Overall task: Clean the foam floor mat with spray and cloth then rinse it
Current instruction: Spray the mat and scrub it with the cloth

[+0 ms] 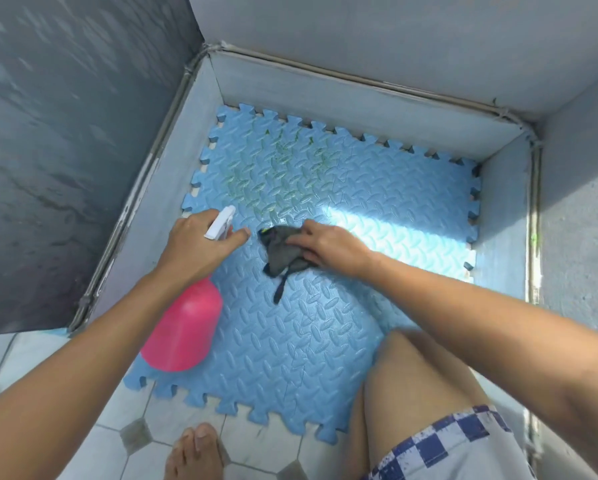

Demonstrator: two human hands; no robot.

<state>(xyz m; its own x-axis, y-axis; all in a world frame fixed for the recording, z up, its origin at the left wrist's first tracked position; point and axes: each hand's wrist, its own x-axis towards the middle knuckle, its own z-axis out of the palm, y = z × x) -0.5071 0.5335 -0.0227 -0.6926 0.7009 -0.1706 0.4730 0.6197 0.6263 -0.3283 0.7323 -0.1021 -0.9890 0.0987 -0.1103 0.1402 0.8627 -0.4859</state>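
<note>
While the left hand (200, 242) grips the pink spray bottle (183, 332), the right hand (328, 245) presses its fingers (295, 240) on the dark cloth (280, 251) atop the blue foam mat (290, 341)

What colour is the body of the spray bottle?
Pink, with a white trigger head; the plastic spray bottle shows clearly in the head view, held in the left hand.

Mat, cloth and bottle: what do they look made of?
Mat: likely soft foam, blue, embossed matte tread, jigsaw edges. Cloth: dark grey fabric, crumpled, a loose strip trailing. Bottle: smooth pink plastic, slight sheen, white trigger head.
</note>
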